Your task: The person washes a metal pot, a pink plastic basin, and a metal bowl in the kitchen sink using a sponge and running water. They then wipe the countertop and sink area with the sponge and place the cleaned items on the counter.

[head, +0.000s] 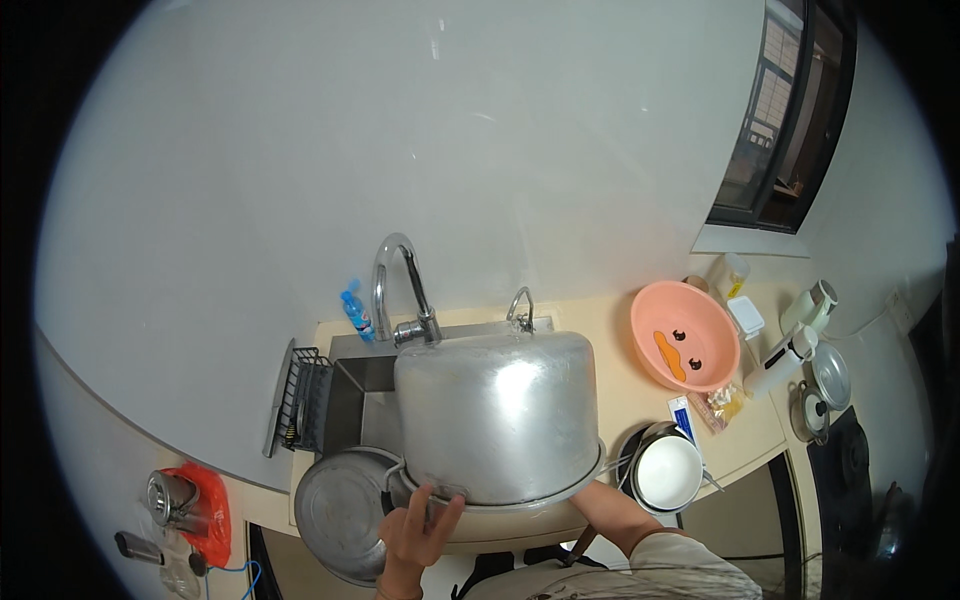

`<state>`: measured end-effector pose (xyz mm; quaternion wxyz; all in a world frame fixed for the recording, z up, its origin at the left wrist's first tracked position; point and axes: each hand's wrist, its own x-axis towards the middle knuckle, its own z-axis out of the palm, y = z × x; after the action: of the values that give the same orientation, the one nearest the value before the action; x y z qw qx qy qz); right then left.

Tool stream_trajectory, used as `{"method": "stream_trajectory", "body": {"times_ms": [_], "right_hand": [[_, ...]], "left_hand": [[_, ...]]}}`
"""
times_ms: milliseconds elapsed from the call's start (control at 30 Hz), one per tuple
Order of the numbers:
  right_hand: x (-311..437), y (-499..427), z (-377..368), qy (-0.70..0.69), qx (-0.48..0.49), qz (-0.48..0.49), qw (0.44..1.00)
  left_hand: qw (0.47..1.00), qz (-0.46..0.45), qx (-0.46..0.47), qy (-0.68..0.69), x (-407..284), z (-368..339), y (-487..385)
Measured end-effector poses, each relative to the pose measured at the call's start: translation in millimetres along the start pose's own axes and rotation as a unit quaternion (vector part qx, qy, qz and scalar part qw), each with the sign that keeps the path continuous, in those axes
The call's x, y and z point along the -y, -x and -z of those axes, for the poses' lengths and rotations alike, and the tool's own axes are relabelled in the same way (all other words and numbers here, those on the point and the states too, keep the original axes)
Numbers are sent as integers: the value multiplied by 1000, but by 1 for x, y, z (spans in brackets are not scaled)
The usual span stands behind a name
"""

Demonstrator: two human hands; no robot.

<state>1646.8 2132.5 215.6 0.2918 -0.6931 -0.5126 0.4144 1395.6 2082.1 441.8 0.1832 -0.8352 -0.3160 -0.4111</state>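
A large aluminium pot [499,416] lies tipped over the sink [382,420], its base towards the wall and its rim facing me. My left hand [424,525] grips the near rim, fingers on the outside, next to a wire handle [390,487]. My right forearm [619,517] reaches under the rim at the right; the hand itself is hidden by the pot. Beside my left hand, a round, worn aluminium lid or pan [341,510] rests at the sink's front left edge. A chrome faucet [401,285] arches behind the pot.
A pink basin [686,337] with a cartoon face stands on the right counter. Nearer are stacked pans with a white bowl [667,472]. A black wire rack [304,397], a knife [279,401] and a blue bottle [358,315] are left. Flasks [784,360] stand far right.
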Motion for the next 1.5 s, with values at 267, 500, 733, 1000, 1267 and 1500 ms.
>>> {"method": "stream_trajectory", "body": {"times_ms": [267, 500, 733, 1000, 1267, 1500], "right_hand": [[8, -6, -23, -17, 31, 5, 999], [26, -25, -59, -48, 71, 18, 996], [35, -41, -75, -66, 88, 12, 994], [37, -44, -83, -68, 92, 3, 993], [35, -47, -92, -63, 89, -4, 994], [15, -23, -66, -80, 53, -25, 995]], "left_hand": [[999, -40, -18, 7, 2, 7, 3], [994, -14, -48, 94, 2, -1, 26], [996, -20, 12, 83, 2, -2, 45], [996, -17, -64, 51, 13, -1, 41], [997, 6, -19, 69, 25, 4, 37], [997, -1, -39, 65, 46, 1, 24]]}}
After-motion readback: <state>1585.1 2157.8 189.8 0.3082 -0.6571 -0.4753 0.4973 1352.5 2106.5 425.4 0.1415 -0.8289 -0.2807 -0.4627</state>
